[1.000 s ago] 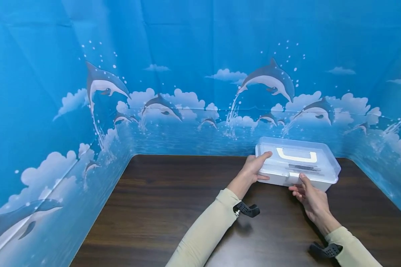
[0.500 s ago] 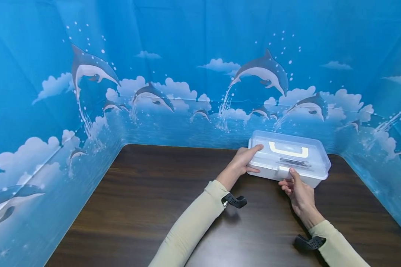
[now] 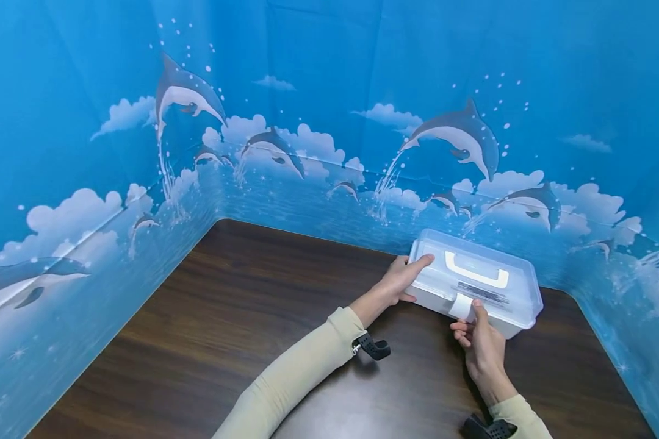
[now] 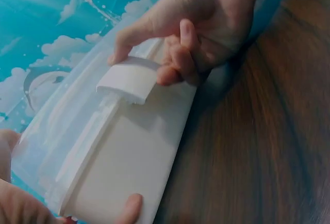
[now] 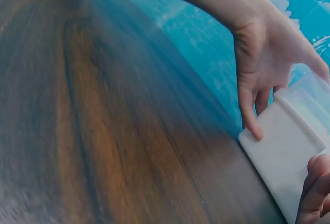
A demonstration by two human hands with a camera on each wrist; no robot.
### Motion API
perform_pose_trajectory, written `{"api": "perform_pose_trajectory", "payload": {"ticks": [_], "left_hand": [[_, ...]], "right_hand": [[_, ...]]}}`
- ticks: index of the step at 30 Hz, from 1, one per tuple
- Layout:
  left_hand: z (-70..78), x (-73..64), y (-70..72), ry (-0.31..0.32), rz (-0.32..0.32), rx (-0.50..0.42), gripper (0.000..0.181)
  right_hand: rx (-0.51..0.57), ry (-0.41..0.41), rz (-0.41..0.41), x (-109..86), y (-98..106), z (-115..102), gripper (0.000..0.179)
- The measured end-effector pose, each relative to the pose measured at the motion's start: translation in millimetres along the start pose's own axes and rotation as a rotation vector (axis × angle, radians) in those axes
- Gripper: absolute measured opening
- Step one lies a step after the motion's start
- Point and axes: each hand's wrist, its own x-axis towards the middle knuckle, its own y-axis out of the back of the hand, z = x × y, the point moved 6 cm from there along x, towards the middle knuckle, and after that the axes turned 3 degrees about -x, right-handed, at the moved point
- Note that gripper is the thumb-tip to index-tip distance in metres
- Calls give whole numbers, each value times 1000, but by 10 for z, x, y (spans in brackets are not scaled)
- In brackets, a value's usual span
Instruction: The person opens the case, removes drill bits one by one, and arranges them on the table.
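**Clerk:** Principal item?

**Checker:** One rectangular plastic box, white below, topped by a translucent clear lid. Located at far right of the dark brown wood-grain table, just before the blue fabric backdrop. Lid seated on top.

**Clerk:** Fittings?

**Checker:** One white U-shaped handle, lying flat on the lid. One white plastic latch, along the smooth white front wall; fastened or raised, cannot tell. Dark streaks beside the handle, too small to identify.

**Clerk:** Left bare hand?

**Checker:** At the box's left front corner. Thumb over the lid, one fingertip against the front wall; clamped on the box between.

**Clerk:** Right bare hand?

**Checker:** At the latch. Thumb on the latch's edge, other fingers curled at the opposite side; pinching the latch.

**Clerk:** Remainder?

**Checker:** Pale cream cloth sleeves, one per arm. Black perforated wrist straps, likewise. On the backdrop, printed leaping dolphins, white clouds, water.
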Motion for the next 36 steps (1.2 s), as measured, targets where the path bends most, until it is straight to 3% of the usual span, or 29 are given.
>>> {"api": "perform_pose_trajectory", "payload": {"ticks": [3, 5, 7, 11, 13, 16, 20, 24, 28, 36], "left_hand": [[-14, -19, 47, -1, -3, 114, 94], [19, 5, 40, -61, -16, 218, 94], [84, 51, -33, -184, -52, 373, 93], [152, 107, -225, -488, -84, 657, 103], [124, 122, -263, -580, -79, 706, 108], [82, 124, -237, -660, -78, 682, 110], [102, 95, -154, -711, -91, 655, 109], [96, 85, -60, -726, -63, 724, 109], [80, 91, -40, -724, -46, 775, 104], [193, 104, -132, -746, -57, 775, 101]], "right_hand": [[38, -30, -16, -36, -12, 43, 56], [43, -30, -19, -31, -13, 25, 56], [61, -10, -10, -7, 9, -15, 56], [104, 41, 30, 31, 115, -60, 54], [113, 45, 35, 41, 149, -44, 54], [107, 50, 17, 46, 140, 6, 56], [59, 132, -39, 41, 38, 19, 62], [32, 197, -106, 42, -71, 24, 62], [59, 203, -128, 24, -78, 36, 59], [168, 196, -162, 35, -41, -37, 53]]}}
